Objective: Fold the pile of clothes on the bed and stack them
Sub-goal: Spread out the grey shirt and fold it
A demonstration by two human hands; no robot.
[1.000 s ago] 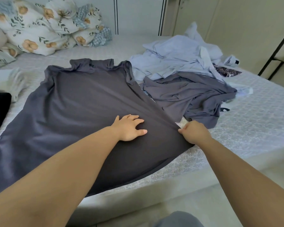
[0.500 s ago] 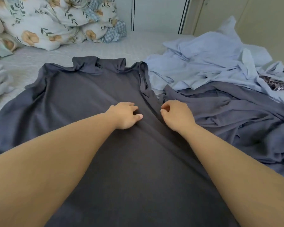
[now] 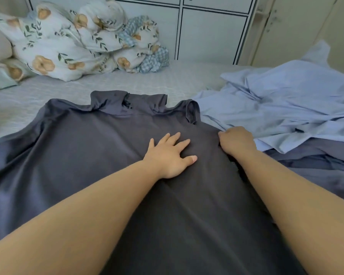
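Dark grey garment: one, smooth and slightly shiny, spread flat on the bed with its collar at the far end; it fills the near and middle part of the view.
Left hand: one, lying flat on the dark grey garment near its middle, fingers straight and spread apart.
Right hand: one, fingers curled together, gripping the right edge of the dark grey garment just below its right shoulder.
Pale blue clothes: a crumpled heap on the right; how many pieces cannot be told.
Second grey piece: rumpled, partly under the pale blue clothes, near right.
Bed: one, with a light, finely patterned cover.
Floral bedding: a soft bundle with orange flowers and green leaves, far left.
Cabinet doors: white panels with dark lines, behind the bed.
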